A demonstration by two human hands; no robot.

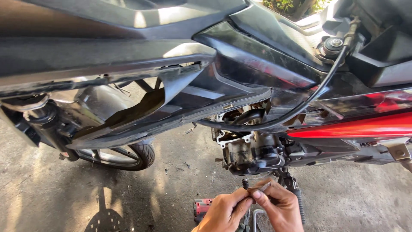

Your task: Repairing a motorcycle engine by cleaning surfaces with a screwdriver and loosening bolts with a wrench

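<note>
A black and red motorcycle (240,64) fills the upper view, seen from above its side. Its bare engine block (249,150) shows below the body panels. Low in the middle, my left hand (225,210) and my right hand (281,208) meet just under the engine. Together they pinch a small thin metal part (259,187) between fingertips. A short dark bolt-like piece (245,184) stands up beside my left fingers. What exactly the small part is, I cannot tell.
A black cable (309,101) loops from the handlebar area down to the engine. The front wheel (128,157) rests on the concrete floor (51,193) at left. A red power tool (201,208) lies on the floor beside my left hand. A red side panel (360,126) runs right.
</note>
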